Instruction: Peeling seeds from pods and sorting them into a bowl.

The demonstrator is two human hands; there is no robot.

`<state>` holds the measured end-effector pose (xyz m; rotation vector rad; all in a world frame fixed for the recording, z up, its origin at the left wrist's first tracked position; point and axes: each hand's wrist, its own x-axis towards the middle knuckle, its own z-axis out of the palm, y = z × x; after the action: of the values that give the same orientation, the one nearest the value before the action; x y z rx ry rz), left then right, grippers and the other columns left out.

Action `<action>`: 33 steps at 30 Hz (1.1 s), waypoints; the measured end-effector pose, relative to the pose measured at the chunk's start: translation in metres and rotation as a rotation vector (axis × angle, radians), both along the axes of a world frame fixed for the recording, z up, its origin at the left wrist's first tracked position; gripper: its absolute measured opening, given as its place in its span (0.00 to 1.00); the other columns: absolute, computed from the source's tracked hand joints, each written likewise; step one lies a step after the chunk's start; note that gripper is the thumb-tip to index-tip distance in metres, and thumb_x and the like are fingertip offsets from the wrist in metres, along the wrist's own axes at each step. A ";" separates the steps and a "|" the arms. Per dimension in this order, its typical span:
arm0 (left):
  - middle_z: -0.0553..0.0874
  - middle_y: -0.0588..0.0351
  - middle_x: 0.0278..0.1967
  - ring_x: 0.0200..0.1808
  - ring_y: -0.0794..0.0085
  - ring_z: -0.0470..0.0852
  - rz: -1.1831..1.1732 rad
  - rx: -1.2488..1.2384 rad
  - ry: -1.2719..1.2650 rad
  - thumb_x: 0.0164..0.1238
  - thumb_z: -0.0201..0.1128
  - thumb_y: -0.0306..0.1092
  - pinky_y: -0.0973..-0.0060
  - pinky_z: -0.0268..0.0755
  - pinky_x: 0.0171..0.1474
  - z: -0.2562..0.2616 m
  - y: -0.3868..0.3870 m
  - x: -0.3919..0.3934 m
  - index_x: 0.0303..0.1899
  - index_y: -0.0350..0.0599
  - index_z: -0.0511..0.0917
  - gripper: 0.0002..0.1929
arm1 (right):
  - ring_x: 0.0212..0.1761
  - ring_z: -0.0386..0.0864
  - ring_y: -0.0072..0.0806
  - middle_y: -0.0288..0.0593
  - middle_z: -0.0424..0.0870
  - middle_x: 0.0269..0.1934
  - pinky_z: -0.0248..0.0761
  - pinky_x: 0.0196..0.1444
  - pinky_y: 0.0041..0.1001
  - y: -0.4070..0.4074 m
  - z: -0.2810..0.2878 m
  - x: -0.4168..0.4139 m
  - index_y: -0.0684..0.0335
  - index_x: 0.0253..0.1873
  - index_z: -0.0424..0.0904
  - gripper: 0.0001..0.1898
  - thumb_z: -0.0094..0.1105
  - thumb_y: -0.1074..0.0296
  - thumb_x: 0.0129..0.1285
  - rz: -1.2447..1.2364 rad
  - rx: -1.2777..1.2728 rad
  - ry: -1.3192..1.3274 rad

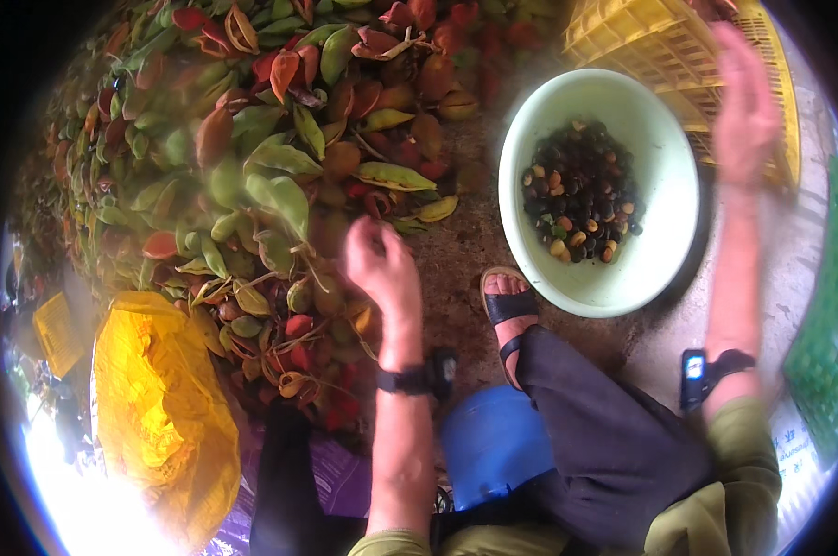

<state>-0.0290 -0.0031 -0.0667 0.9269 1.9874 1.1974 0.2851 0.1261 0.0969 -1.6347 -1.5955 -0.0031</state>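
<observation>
My left hand point(384, 267) is curled at the near edge of a large heap of green and red seed pods point(280, 153). Blur hides whether anything sits between its fingers. Stretched out at the upper right, my right hand point(746, 118) is over a yellow plastic crate point(676, 80). Its blurred fingers look extended, with reddish pod shells point(714, 8) just beyond the tips. Between my hands stands a pale green basin point(662, 257) holding many dark seeds point(579, 187) and some tan ones. Many pods in the heap are split.
A yellow woven sack point(162, 417) lies at the lower left beside purple sheeting point(339, 476). Below me is a blue plastic object point(495, 445). My sandalled foot point(509, 306) is close to the basin. Green woven material point(826, 313) runs along the right edge.
</observation>
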 end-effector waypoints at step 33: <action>0.83 0.48 0.25 0.27 0.68 0.84 -1.094 -0.032 -0.255 0.58 0.63 0.29 0.73 0.75 0.31 0.086 0.035 0.114 0.45 0.42 0.74 0.14 | 0.32 0.66 0.14 0.30 0.70 0.27 0.64 0.32 0.21 -0.130 -0.058 -0.060 0.62 0.36 0.70 0.11 0.50 0.60 0.69 0.266 -0.631 0.855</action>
<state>0.0848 0.0321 0.0198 1.4595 0.9852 0.5840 0.2247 -0.0042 0.0389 -1.5066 -1.1437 1.2708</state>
